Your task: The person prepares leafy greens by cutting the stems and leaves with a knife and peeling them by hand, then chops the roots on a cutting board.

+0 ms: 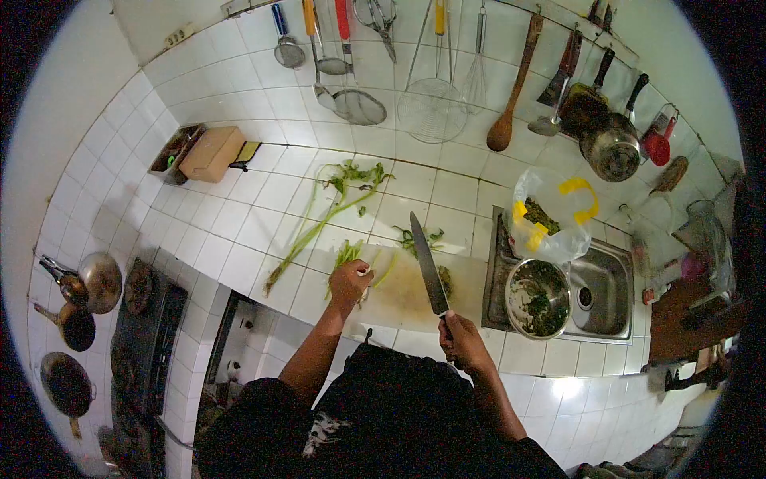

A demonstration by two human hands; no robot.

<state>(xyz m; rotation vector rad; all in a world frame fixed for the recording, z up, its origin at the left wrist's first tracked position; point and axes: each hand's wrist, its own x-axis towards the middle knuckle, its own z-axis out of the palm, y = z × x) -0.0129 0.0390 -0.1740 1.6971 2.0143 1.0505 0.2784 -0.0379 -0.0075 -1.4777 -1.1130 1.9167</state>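
Observation:
My right hand (pixel 461 341) is wrapped round the handle of a large kitchen knife (pixel 429 267). Its long blade points away from me, over a pale cutting board (pixel 407 295). At the board's left side, my left hand (pixel 349 282) is closed in a fist on a bunch of green stalks (pixel 347 254), whose ends show above and below the hand. Some leafy bits (pixel 416 239) lie at the board's far edge, and chopped greens (pixel 444 281) are partly hidden behind the blade. Long leafy stalks (pixel 315 230) with a root end lie on the white tiles to the left.
A steel bowl (pixel 520 315) with chopped greens stands on the sink (pixel 614 323), beside a plastic bag (pixel 550 235) holding greens. A cardboard box (pixel 212 154) is at the back left. A wooden spoon (pixel 515 88) and other utensils hang on the wall. A stove (pixel 152 351) is at left.

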